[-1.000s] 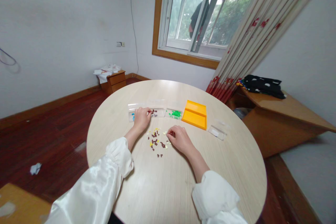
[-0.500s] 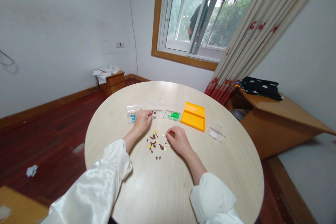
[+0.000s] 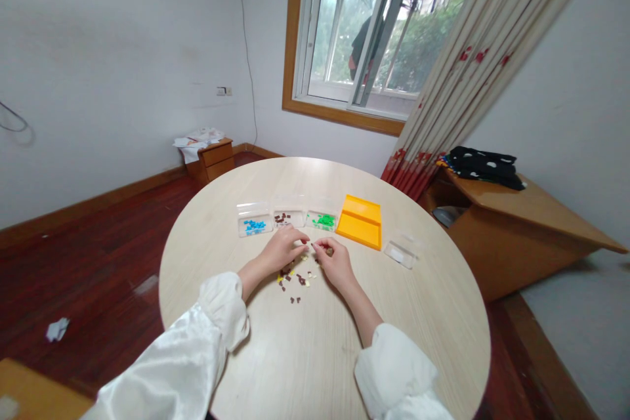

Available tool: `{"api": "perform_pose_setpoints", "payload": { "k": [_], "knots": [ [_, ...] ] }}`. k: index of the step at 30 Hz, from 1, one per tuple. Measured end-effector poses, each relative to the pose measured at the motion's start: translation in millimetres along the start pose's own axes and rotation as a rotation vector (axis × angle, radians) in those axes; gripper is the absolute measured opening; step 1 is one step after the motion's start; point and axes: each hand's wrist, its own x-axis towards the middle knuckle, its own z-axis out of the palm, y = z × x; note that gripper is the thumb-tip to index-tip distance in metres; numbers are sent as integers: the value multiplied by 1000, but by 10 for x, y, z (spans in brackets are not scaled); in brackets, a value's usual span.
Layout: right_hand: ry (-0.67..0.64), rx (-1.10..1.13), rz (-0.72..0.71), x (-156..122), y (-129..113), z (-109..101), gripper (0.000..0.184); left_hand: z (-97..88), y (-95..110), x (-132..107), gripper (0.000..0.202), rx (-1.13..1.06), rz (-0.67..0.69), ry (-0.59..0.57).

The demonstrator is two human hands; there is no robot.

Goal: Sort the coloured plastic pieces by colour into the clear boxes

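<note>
On the round table my left hand (image 3: 283,248) reaches over the loose pieces, thumb and forefinger apart, with nothing visible between them. Close by on its right, my right hand (image 3: 336,264) pinches a tiny dark brick (image 3: 312,245) at its fingertips. Below the hands lie small brown bricks (image 3: 301,279), with yellow and cream ones among them; my left hand partly covers this pile. Behind the hands stand open clear boxes: one of blue bricks (image 3: 254,226), one with several brown bricks (image 3: 282,218), and one of green bricks (image 3: 323,220).
An open yellow case (image 3: 360,228) lies right of the boxes. Farther right is another clear box (image 3: 400,253) with its lid up. The round table (image 3: 305,354) has a curved edge. A wooden desk (image 3: 536,236) stands beyond it; a person is outside the window.
My left hand has moved from the clear boxes toward my right hand, uncovering the blue and brown bricks in them. The right hand has barely shifted.
</note>
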Motion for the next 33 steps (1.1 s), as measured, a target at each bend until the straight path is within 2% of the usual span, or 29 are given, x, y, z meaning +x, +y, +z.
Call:
{"api": "perform_pose_setpoints", "payload": {
  "k": [14,21,26,29,33],
  "knots": [
    [-57,65,13,-13,-116,-13,23,-24,104,6,7,0,23,3],
    [-81,31,-8,-3,-78,-24,23,-45,131,-16,10,-20,27,14],
    [-101,-190,-119,-11,-94,-93,19,-48,49,-7,11,-8,-25,76],
    [-168,-412,-165,-23,-151,-186,13,-61,-99,14,11,34,-142,163],
    [-266,-591,-147,-41,-210,-297,7,-105,-321,43,14,140,-309,264]
  ]
}}
